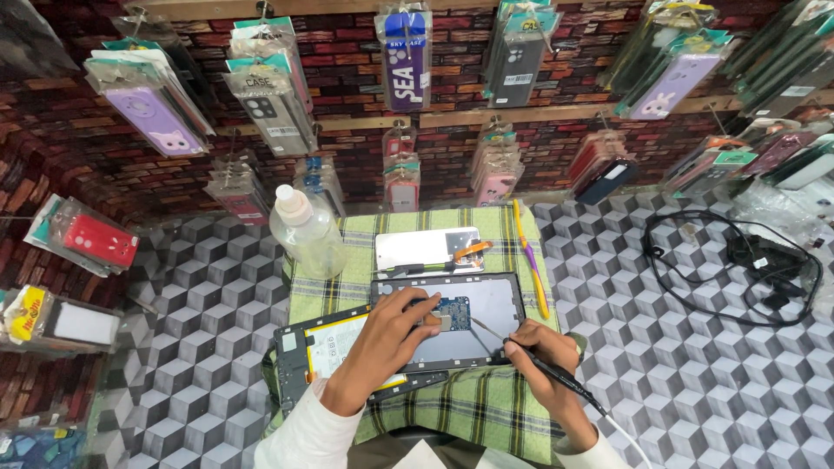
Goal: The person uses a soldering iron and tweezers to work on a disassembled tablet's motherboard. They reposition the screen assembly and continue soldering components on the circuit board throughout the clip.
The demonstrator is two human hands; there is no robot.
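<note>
An opened tablet shell lies on a green checked cloth, with a small blue circuit board inside it. My left hand rests on the shell, its fingers pressing next to the circuit board. My right hand grips a thin black soldering iron like a pen, its metal tip pointing at the board. A second panel with a yellow-white battery lies partly under my left forearm.
A clear plastic squeeze bottle stands at the cloth's back left. A white back cover with an orange-handled tool, a yellow and purple brush, and a coiled black cable lie nearby. Phone cases hang on the brick-pattern wall.
</note>
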